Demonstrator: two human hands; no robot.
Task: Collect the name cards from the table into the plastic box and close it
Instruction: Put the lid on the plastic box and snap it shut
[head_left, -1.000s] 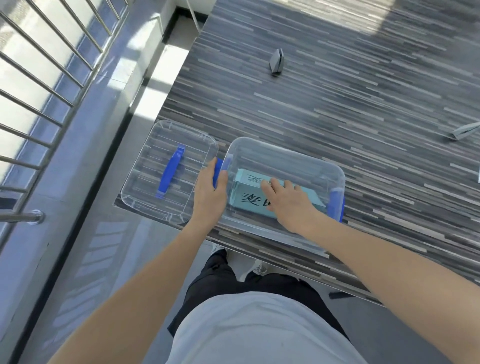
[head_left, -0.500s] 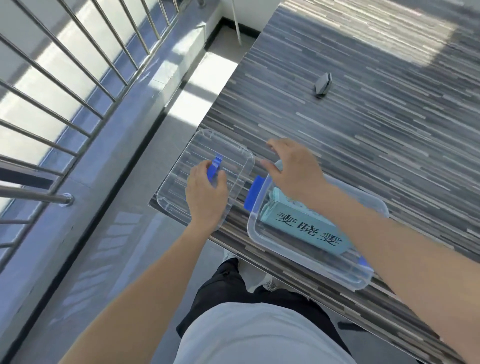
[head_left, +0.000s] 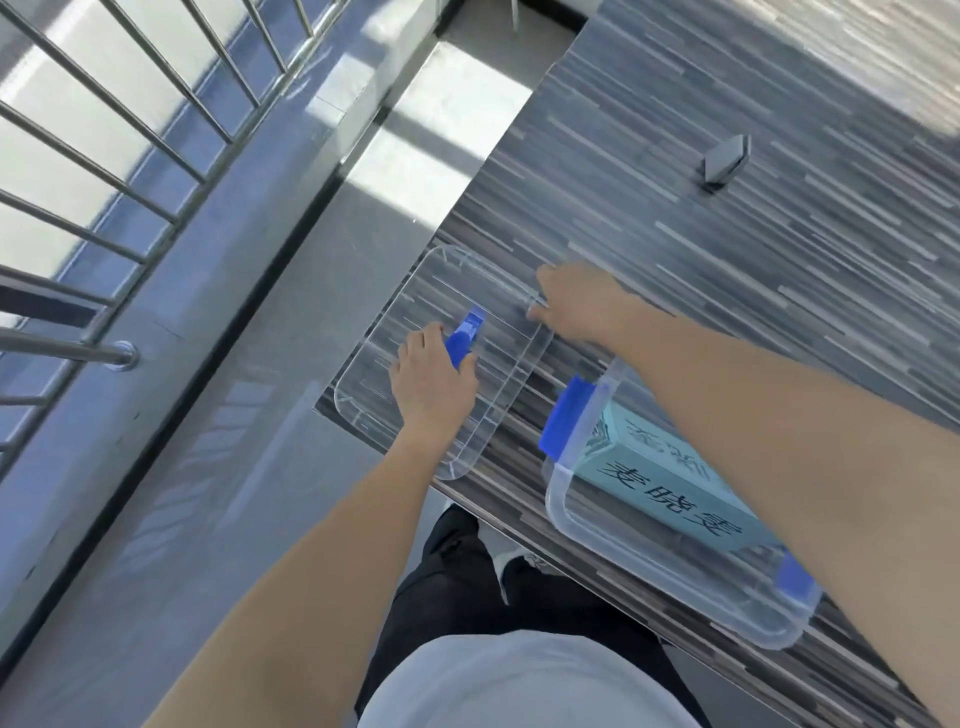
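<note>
The clear plastic box (head_left: 597, 525) with blue latches stands at the table's near edge, lidless, with teal name cards (head_left: 670, 488) bearing black characters lying inside. Its clear lid (head_left: 395, 322) lies flat to the left, near the table corner. My left hand (head_left: 431, 376) rests on the lid and grips its blue handle (head_left: 464, 338). At the lid's far right edge, my right hand (head_left: 582, 306) pinches the rim. My right forearm crosses over the box and hides part of it.
A small grey folded card stand (head_left: 724, 161) sits further out on the striped table (head_left: 779, 270). Left of the table is a glossy floor and a metal railing (head_left: 104, 171). My legs and white shirt are below the table edge.
My right hand left the box and reached across to the lid's far edge. My left hand moved from the box's side onto the lid's handle. The view swung left.
</note>
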